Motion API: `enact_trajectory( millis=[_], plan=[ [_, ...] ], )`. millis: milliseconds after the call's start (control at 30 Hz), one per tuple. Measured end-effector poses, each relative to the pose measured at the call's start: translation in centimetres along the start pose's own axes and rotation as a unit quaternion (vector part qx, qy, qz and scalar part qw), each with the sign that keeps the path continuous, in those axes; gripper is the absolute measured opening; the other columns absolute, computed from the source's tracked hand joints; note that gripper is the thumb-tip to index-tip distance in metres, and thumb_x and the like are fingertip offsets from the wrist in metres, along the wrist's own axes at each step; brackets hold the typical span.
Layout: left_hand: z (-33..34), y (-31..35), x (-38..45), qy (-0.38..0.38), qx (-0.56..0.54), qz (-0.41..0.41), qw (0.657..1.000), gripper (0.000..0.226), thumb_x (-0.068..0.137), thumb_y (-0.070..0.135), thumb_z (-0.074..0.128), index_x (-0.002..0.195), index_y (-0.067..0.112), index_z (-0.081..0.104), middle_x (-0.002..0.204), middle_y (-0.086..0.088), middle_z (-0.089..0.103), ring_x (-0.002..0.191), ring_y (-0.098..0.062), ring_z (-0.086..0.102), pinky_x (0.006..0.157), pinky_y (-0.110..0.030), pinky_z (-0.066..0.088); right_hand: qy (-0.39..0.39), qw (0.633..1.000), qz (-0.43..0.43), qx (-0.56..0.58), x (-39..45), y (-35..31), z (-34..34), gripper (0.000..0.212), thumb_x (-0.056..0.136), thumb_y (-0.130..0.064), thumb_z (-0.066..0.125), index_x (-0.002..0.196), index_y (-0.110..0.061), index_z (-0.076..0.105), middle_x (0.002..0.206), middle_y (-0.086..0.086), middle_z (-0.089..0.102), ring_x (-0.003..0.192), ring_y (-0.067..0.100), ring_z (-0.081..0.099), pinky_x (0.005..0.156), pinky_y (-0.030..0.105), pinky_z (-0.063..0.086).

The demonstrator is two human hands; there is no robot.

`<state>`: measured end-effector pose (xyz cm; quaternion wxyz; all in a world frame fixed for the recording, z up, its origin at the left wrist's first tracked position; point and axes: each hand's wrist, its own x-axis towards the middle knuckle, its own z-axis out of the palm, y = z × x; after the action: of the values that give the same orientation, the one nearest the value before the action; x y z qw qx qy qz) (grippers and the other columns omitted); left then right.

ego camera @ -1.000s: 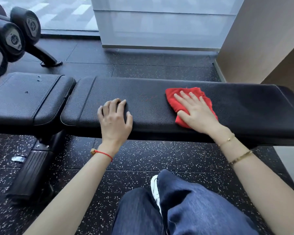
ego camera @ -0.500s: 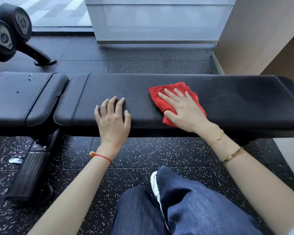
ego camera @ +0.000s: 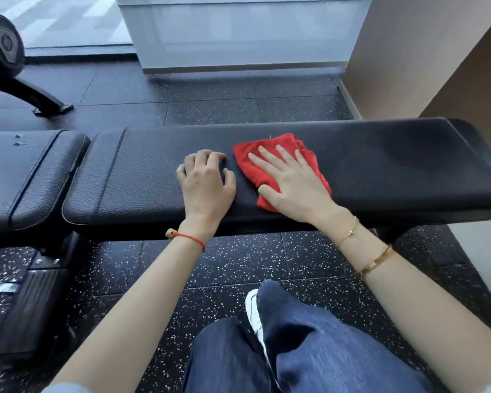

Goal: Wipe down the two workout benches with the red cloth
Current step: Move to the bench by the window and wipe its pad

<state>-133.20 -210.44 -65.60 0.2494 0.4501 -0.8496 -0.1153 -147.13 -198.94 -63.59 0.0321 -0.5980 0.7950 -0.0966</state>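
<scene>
A long black padded bench point(ego camera: 380, 171) runs across the view in front of me. The red cloth point(ego camera: 255, 154) lies folded on its middle, and my right hand point(ego camera: 292, 182) presses flat on it with fingers spread. My left hand point(ego camera: 207, 185) rests on the pad just left of the cloth, fingers curled, holding nothing. A second black pad point(ego camera: 26, 171) adjoins the long pad at the left, with a few small marks on its surface.
Dumbbells on a rack point(ego camera: 3, 52) stand at the far left, with the rack foot point(ego camera: 51, 109) on the speckled rubber floor. A bench base point(ego camera: 26, 307) sits low on the left. A wall point(ego camera: 408, 52) rises at the right. My legs in jeans point(ego camera: 309, 350) are below.
My right hand has slid the red cloth leftward along the bench, up close to my left hand. My left fingers have curled in.
</scene>
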Motion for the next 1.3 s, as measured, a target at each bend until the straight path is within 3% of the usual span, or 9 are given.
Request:
enact_trajectory(
  millis=[267, 467, 600, 900, 1000, 1200, 1300],
  plan=[
    [1.3, 1.6, -1.0, 0.016, 0.005, 0.026, 1.000, 0.033, 0.090, 0.025, 0.049, 0.119, 0.019, 0.062, 0.129, 0.000, 0.058, 0.126, -0.026, 0.045, 0.110, -0.043, 0.030, 0.003, 0.983, 0.183, -0.012, 2.2, 6.9, -1.4, 0.059, 0.097, -0.046, 0.033, 0.154, -0.037, 0.018, 0.163, -0.007, 0.011, 0.151, 0.024, 0.007, 0.122, 0.046, -0.002],
    [1.1, 1.9, -1.0, 0.016, 0.013, 0.025, 0.999, 0.034, 0.087, 0.024, 0.049, 0.119, 0.021, 0.063, 0.128, 0.001, 0.059, 0.126, -0.026, 0.046, 0.109, -0.043, 0.031, -0.008, 0.997, 0.081, -0.016, 1.9, 3.1, -0.8, 0.063, 0.095, -0.046, 0.036, 0.154, -0.037, 0.016, 0.163, -0.008, 0.011, 0.151, 0.024, 0.005, 0.122, 0.046, -0.003],
    [1.2, 1.4, -1.1, 0.021, 0.005, 0.036, 0.999, 0.035, 0.087, 0.023, 0.050, 0.120, 0.019, 0.063, 0.128, 0.000, 0.060, 0.125, -0.027, 0.047, 0.108, -0.043, 0.033, 0.005, 0.999, 0.047, 0.000, -1.8, 4.2, -0.9, 0.062, 0.093, -0.043, 0.040, 0.153, -0.040, 0.021, 0.162, -0.011, 0.016, 0.151, 0.021, 0.008, 0.122, 0.043, -0.001],
    [1.4, 1.7, -1.5, 0.034, 0.010, 0.036, 0.999, 0.033, 0.087, 0.019, 0.050, 0.117, 0.015, 0.064, 0.127, -0.004, 0.061, 0.122, -0.030, 0.049, 0.108, -0.044, 0.032, 0.019, 0.960, 0.281, -0.010, -0.8, 11.8, -2.6, 0.059, 0.097, -0.045, 0.029, 0.154, -0.035, 0.018, 0.163, -0.007, 0.011, 0.150, 0.026, 0.008, 0.122, 0.046, -0.002],
    [1.4, 1.9, -1.5, 0.033, 0.013, 0.032, 0.999, 0.031, 0.087, 0.018, 0.050, 0.115, 0.015, 0.064, 0.126, -0.004, 0.061, 0.121, -0.030, 0.049, 0.107, -0.044, 0.032, -0.001, 0.969, 0.249, -0.005, 1.6, 9.4, -2.4, 0.060, 0.097, -0.046, 0.028, 0.155, -0.035, 0.015, 0.164, -0.006, 0.008, 0.151, 0.026, 0.006, 0.121, 0.047, -0.004],
    [1.2, 1.4, -1.3, 0.029, 0.006, 0.036, 0.999, 0.032, 0.087, 0.021, 0.051, 0.116, 0.018, 0.064, 0.126, -0.001, 0.061, 0.122, -0.028, 0.048, 0.108, -0.044, 0.033, 0.000, 0.997, 0.082, -0.003, -1.6, 4.8, -1.2, 0.063, 0.094, -0.043, 0.040, 0.153, -0.038, 0.019, 0.162, -0.010, 0.014, 0.151, 0.021, 0.008, 0.122, 0.043, -0.003],
    [1.2, 1.2, -1.3, 0.028, -0.003, 0.043, 0.999, 0.032, 0.087, 0.022, 0.051, 0.117, 0.019, 0.064, 0.127, 0.000, 0.061, 0.123, -0.027, 0.048, 0.108, -0.044, 0.033, 0.004, 0.995, 0.104, 0.003, -3.5, 7.4, -1.9, 0.061, 0.096, -0.040, 0.042, 0.153, -0.039, 0.021, 0.162, -0.011, 0.015, 0.150, 0.020, 0.009, 0.122, 0.043, 0.000]
  ],
)
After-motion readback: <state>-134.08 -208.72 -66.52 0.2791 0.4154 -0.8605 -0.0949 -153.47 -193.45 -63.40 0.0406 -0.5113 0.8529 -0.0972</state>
